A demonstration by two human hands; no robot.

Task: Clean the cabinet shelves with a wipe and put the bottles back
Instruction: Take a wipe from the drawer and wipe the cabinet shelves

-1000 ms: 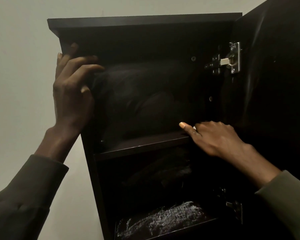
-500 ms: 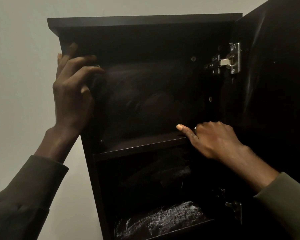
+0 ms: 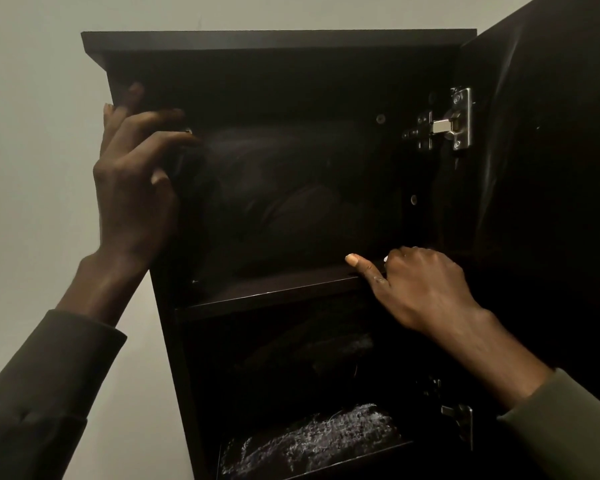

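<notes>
Left hand (image 3: 132, 188) spread open on the cabinet's left side panel (image 3: 168, 306), fingers curled round its front edge; likely steadying the cabinet (image 3: 278, 39). Top shelf (image 3: 274, 287) bare, no bottles visible. Right hand (image 3: 420, 285) loosely fisted on that shelf's front right, thumb out; a white speck at the knuckles may be the wipe, cannot tell. Door (image 3: 551, 168) open at right.

a plain pale wall (image 3: 42, 161) stands behind everything, unmarked but for a faint short line near the top. two dull olive-green sleeves (image 3: 39, 396) come up from the lower corners, the left one dark and creased, the right one lighter. a whitish, scratchy-looking patch (image 3: 312, 434) shows low down in the gloom; what it is cannot be told.
</notes>
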